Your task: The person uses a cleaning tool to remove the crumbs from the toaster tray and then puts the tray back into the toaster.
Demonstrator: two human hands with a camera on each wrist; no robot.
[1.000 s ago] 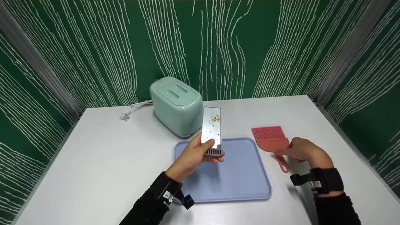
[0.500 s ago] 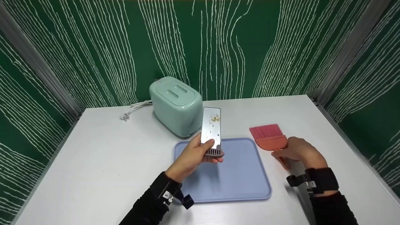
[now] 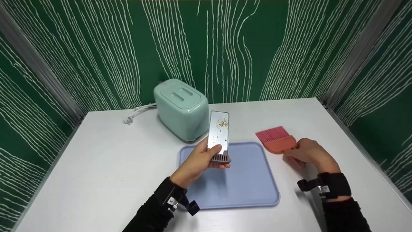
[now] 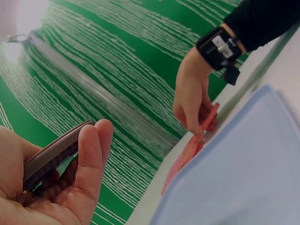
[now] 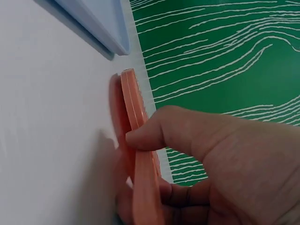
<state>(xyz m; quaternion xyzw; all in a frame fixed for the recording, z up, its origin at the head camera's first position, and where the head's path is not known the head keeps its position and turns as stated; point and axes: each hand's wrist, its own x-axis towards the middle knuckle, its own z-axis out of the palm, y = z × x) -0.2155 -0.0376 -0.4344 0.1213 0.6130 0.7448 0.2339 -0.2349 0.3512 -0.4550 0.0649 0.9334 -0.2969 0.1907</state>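
Observation:
My left hand point(image 3: 201, 154) holds a flat, shiny crumb tray point(image 3: 218, 130) over the blue serving tray point(image 3: 248, 180), thumb on top and fingers beneath. Brown and yellow crumbs lie on its metal face, and its near end is slotted. To the right, my right hand point(image 3: 310, 154) pinches the handle of a small orange brush point(image 3: 280, 144) with pink bristles pointing away to the left. In the right wrist view the thumb presses one side of the brush handle point(image 5: 147, 187), with fingers curled on the other side. The brush stands close over the white table, its shadow beside it.
A mint-green toaster point(image 3: 183, 109) stands behind the serving tray, its slots on top. Its white cord ends in a plug point(image 3: 128, 120) at the back left. Green walls with white lines enclose the white table point(image 3: 96, 167) at the back and sides.
My right hand has closed round the brush handle, and the brush head has turned and shifted slightly left and away. The left hand and crumb tray have hardly moved.

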